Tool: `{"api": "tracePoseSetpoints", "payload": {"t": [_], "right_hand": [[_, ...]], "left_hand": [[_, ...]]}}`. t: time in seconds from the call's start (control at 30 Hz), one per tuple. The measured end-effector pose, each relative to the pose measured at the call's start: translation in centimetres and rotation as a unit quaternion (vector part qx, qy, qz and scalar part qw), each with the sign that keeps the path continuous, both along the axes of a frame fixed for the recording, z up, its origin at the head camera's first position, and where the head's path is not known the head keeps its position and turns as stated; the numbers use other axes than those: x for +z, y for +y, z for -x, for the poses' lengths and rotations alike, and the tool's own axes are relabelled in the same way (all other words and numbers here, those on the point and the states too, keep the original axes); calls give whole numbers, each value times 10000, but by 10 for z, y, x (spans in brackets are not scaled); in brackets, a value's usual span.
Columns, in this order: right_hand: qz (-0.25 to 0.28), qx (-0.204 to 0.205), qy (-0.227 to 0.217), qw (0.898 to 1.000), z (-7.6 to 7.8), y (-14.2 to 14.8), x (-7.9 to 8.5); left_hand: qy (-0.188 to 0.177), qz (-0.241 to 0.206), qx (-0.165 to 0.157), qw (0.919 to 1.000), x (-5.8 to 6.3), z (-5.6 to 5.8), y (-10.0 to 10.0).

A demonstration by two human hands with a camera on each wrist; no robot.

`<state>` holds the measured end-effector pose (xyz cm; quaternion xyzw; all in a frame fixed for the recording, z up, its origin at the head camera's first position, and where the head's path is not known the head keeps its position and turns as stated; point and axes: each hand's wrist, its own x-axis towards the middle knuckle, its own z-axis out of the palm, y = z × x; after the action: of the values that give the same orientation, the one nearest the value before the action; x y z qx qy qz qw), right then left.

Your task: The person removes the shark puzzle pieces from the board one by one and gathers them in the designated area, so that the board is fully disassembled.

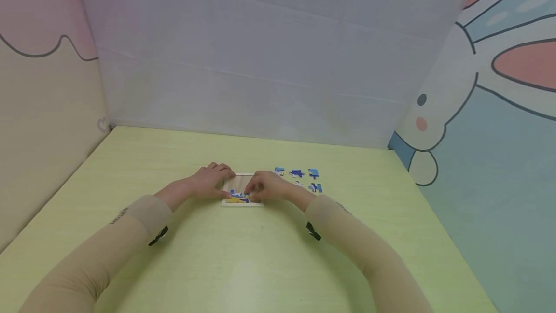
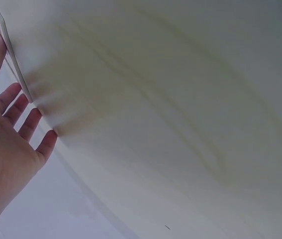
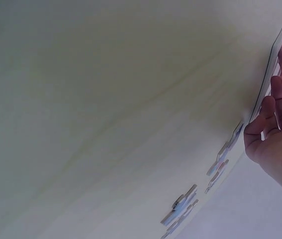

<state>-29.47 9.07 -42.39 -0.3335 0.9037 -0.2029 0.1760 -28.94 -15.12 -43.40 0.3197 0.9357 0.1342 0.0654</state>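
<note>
A light wooden puzzle tray [image 1: 242,205] lies on the table in the head view, with blue, white and yellow puzzle pieces [image 1: 236,199] fitted along its near side. My left hand [image 1: 210,180] rests at the tray's left side, the thumb on the near pieces and the fingers by the far left corner. In the left wrist view, those fingers [image 2: 26,124] are spread along the tray edge [image 2: 16,64]. Over the tray's right part, my right hand [image 1: 271,185] pinches a small puzzle piece, mostly hidden by the fingertips. The right wrist view shows its other fingers [image 3: 267,112] bent beside the tray.
Several loose blue and white puzzle pieces [image 1: 297,173] lie right of the tray, partly behind my right hand. The pale yellow table [image 1: 243,260] meets a white back wall [image 1: 260,62]. Printed side walls [image 1: 491,158] stand left and right.
</note>
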Motion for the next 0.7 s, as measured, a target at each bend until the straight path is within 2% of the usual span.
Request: {"api": "tracePoseSetpoints", "payload": {"t": [0.53,0.7], "right_hand": [[-59,27,-412,9991,2,-2,4],[96,-60,-585,9982,2,-1,4]], "left_hand": [[-57,-45,21,10000,6,-4,0],[-76,-67,13,9999,8,-6,2]]}}
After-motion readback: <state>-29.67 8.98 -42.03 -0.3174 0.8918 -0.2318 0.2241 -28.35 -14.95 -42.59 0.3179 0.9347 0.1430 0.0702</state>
